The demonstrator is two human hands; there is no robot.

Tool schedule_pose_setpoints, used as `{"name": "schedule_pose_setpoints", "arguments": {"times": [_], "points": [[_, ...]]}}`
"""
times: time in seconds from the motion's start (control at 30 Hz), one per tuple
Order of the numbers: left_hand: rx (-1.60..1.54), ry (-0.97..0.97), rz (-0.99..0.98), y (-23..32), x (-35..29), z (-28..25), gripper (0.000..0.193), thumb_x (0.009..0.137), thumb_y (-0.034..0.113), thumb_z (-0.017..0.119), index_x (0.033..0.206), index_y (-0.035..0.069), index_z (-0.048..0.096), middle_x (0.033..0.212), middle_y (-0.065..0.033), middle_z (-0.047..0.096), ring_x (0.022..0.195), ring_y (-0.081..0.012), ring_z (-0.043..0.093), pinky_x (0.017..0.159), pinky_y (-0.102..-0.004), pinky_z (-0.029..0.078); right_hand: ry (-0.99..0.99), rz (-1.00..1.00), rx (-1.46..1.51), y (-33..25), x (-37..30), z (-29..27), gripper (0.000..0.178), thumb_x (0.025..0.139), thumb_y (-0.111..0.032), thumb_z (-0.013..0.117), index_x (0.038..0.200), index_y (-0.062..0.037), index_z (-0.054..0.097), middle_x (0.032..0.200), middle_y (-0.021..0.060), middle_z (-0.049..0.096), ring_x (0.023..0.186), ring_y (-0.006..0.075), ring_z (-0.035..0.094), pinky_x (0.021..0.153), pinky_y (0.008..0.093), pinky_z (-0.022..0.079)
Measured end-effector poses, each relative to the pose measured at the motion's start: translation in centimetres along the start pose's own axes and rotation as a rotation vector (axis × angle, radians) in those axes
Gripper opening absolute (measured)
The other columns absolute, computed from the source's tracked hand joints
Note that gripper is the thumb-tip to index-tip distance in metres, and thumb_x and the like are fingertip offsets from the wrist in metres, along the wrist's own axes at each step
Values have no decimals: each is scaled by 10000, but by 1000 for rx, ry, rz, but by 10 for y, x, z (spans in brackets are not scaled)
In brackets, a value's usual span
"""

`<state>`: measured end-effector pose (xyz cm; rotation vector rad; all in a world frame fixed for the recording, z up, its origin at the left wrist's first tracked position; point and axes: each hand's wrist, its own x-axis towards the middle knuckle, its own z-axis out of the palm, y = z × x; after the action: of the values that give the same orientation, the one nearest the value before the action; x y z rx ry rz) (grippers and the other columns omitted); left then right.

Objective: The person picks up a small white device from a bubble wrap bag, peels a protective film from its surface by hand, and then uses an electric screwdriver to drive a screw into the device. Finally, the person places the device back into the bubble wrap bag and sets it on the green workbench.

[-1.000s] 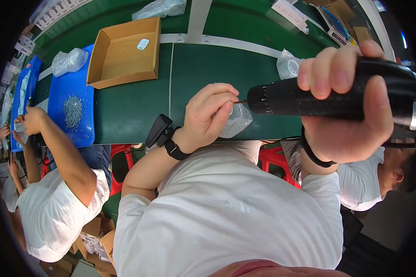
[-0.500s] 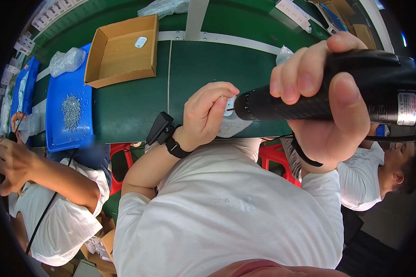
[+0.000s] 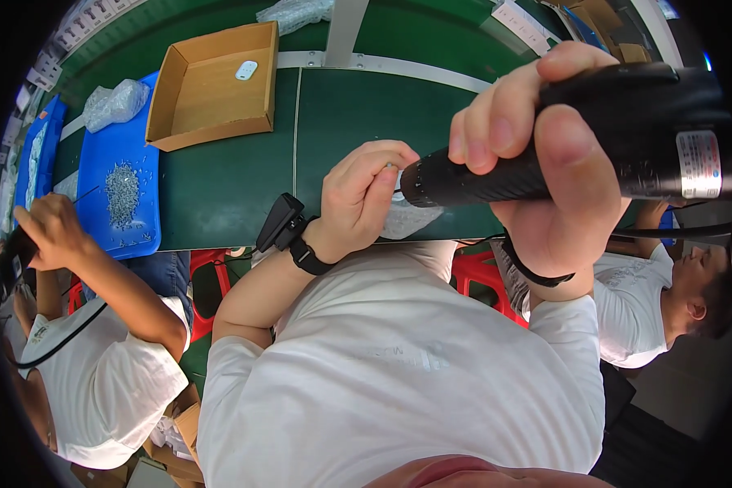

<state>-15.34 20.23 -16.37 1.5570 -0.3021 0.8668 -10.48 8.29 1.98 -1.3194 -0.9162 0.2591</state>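
My right hand (image 3: 545,154) is wrapped round a black electric screwdriver (image 3: 626,138), held level with its nose to the left. The tool's tip meets a small white plastic piece (image 3: 398,185) pinched in my left hand (image 3: 362,191). Most of that piece is hidden by my fingers and the tool's nose. Under the left fingers lies clear bubble wrap (image 3: 411,220) at the table's near edge. A similar white plastic piece (image 3: 246,71) rests in an open cardboard box (image 3: 211,118) at the far left.
Left of the box, a blue tray (image 3: 98,224) holds a heap of small screws (image 3: 123,195) and a bubble-wrap bundle (image 3: 114,106). A co-worker's hand (image 3: 53,232) with a dark tool is beside the tray. Another person (image 3: 647,285) sits at right.
The screwdriver and my right hand have shifted left, closer to my left hand, covering more of the white piece. The left co-worker's hand has come up toward the blue tray.
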Motion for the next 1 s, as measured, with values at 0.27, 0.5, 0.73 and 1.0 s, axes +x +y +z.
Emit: {"name": "schedule_pose_setpoints", "arguments": {"times": [0.27, 0.5, 0.73, 1.0], "points": [[-31, 11, 9, -5, -2, 2, 125, 956, -3, 498, 1017, -14, 606, 1048, -153, 677, 840, -266, 652, 752, -326, 519, 10, 21, -31, -2, 3, 4, 344, 933, -162, 512, 1222, 15, 449, 811, 119, 543, 681, 206, 537, 683, 390, 491], [-23, -17, -14, -6, -4, 2, 114, 949, -2, 510, 1012, -15, 604, 1042, -156, 678, 832, -268, 651, 749, -332, 520, 0, 22, 10, 1, 3, 5, 318, 921, -136, 514, 1188, 26, 454, 791, 128, 548, 662, 207, 542, 667, 389, 499], [26, -18, 48, -7, -6, 7, 104, 942, -7, 517, 1002, -11, 602, 1030, -154, 678, 820, -270, 651, 742, -335, 522, -9, 16, -7, -1, 0, 0, 295, 921, -135, 506, 1167, 22, 463, 789, 123, 546, 660, 208, 539, 664, 387, 496], [23, -10, 76, -6, -3, 10, 91, 931, -9, 535, 990, -4, 605, 1020, -145, 679, 822, -270, 651, 738, -334, 524, -13, 9, 13, -3, -3, -7, 286, 929, -146, 493, 1165, 15, 472, 800, 113, 541, 671, 208, 536, 672, 388, 490]]}}
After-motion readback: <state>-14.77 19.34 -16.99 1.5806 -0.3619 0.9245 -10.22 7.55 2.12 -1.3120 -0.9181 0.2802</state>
